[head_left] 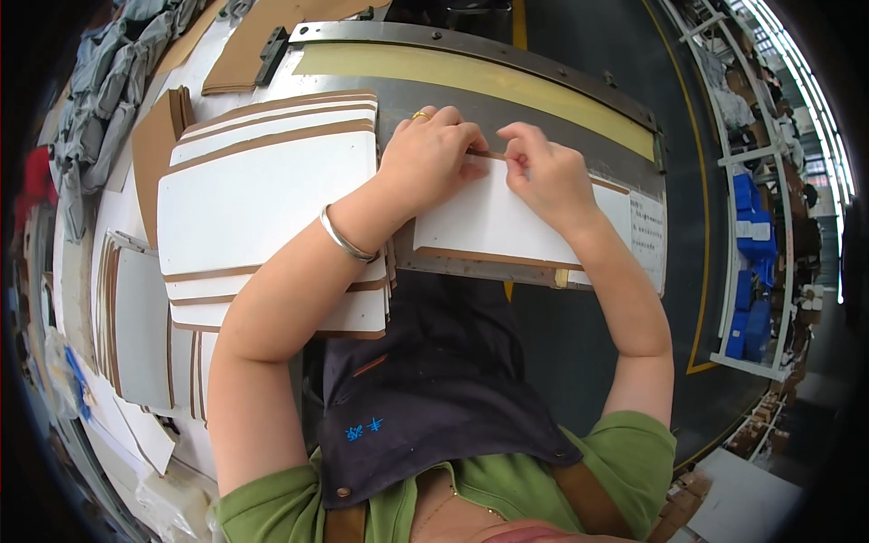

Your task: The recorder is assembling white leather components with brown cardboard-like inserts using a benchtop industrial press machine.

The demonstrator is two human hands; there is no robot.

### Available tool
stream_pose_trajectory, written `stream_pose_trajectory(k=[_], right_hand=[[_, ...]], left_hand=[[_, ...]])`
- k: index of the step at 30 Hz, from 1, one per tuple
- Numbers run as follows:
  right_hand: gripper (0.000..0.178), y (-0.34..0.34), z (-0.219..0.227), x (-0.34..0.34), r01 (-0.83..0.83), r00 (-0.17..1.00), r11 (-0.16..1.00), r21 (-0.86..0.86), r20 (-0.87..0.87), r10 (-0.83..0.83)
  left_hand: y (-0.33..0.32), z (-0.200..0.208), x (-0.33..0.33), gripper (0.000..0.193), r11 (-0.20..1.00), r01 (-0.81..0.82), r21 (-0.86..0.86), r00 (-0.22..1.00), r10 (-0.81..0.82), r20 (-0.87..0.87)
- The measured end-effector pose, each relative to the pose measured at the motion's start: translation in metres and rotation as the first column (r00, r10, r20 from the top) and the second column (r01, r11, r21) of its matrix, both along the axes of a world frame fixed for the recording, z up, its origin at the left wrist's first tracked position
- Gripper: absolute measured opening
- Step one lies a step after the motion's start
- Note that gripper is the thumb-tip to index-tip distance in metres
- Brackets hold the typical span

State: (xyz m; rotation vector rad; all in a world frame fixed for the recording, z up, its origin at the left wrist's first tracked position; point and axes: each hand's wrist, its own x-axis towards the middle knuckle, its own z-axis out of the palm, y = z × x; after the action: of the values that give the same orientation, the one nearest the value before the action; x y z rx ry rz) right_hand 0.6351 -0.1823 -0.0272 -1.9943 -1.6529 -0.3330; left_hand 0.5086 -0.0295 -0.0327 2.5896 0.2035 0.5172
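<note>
Over 1 white board (pixel 498 222), left hand (pixel 433 156), right hand (pixel 552 181), fingers (pixel 527 136) bent

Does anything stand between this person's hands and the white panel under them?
Nothing visible: the left hand and right hand are both at the white panel's far edge. The panel stack lies to its left, not between.

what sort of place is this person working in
Probably a factory workshop: a pile of flat white rectangular boards with brown edges, a tall white-framed rack, and blue box-shaped bins on it point that way.
</note>
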Motion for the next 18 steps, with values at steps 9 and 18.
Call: stream_pose_trajectory(k=[9, 18], right_hand=[[0.046, 0.003, 0.009, 0.003, -0.016, 0.998, 0.989, -0.146, 0.064, 0.026], [0.025, 0.005, -0.002, -0.003, 0.005, 0.997, 1.000, -0.003, 0.076, -0.004]], left_hand=[[0.000, -0.003, 0.000, 0.022, 1.000, 0.011, 0.011, 1.000, -0.011, 0.009], [0.000, -0.005, 0.000, 0.022, 1.000, 0.012, 0.003, 0.999, -0.012, 0.031]])
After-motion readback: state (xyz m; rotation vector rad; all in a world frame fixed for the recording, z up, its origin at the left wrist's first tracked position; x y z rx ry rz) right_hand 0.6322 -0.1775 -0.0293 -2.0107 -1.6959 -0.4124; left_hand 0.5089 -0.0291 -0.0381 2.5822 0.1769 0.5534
